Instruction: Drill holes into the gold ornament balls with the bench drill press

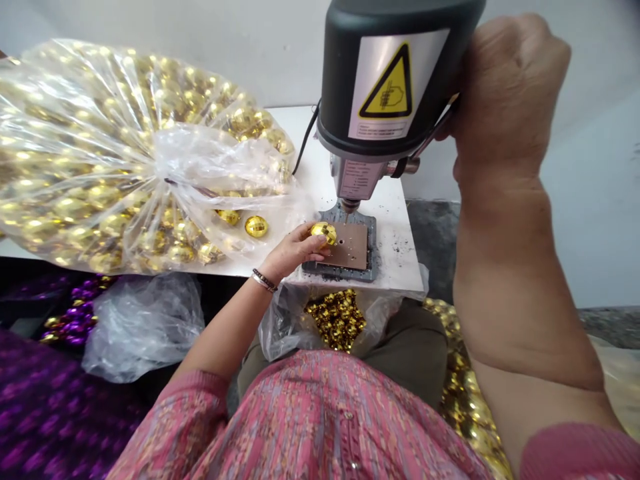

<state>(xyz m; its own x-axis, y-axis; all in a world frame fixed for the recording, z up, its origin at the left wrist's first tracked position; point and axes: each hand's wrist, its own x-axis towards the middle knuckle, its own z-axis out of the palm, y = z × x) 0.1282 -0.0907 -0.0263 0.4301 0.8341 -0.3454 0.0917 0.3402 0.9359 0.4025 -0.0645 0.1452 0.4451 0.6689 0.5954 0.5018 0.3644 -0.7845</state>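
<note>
My left hand (300, 251) pinches a gold faceted bauble (323, 233) between thumb and fingers. It holds the bauble over the left part of a brown board (353, 247) on the base of a small drill press (345, 87). The drill bit (347, 217) points down just right of the bauble, apart from it. High on the right, my right hand (510, 87) is closed at the side of the drill press, round its feed handle (443, 120); the machine's head hides most of those fingers. Another gold bauble (257, 227) lies on the table beside the left hand.
A large clear bag (165, 160) of gold baubles covers the table's left side. Below the front edge, an open plastic bag (285, 320) holds more gold baubles at my lap. Dark shavings (397, 248) lie round the base. Purple baubles (80, 307) are at lower left.
</note>
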